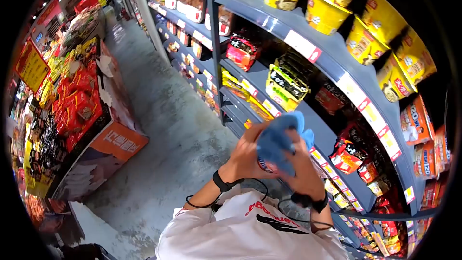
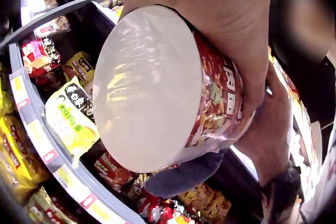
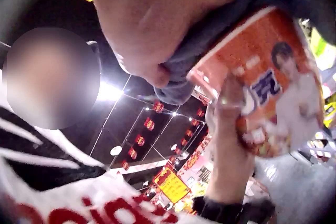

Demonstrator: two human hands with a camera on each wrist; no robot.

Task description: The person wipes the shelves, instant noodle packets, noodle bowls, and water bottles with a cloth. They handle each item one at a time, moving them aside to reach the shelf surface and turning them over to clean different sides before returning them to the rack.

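Left hand (image 1: 244,156) clamped round noodle cup (image 2: 163,90), right hand (image 1: 308,166) gripping blue cloth (image 1: 276,140) against it | cup aloft, beside the shelf (image 1: 329,65) | I judge cloth drag could twist it loose.

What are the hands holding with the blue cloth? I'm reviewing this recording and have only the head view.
Observer: A tub; the right wrist view shows a printed figure in white on its orange side.
Operator: Can you see an end of it?
Observer: Yes, the left wrist view shows a round white end facing that camera.
Operator: Does the left hand touch the printed side?
Observer: Yes, in the right wrist view the left hand has a fingertip on that side.
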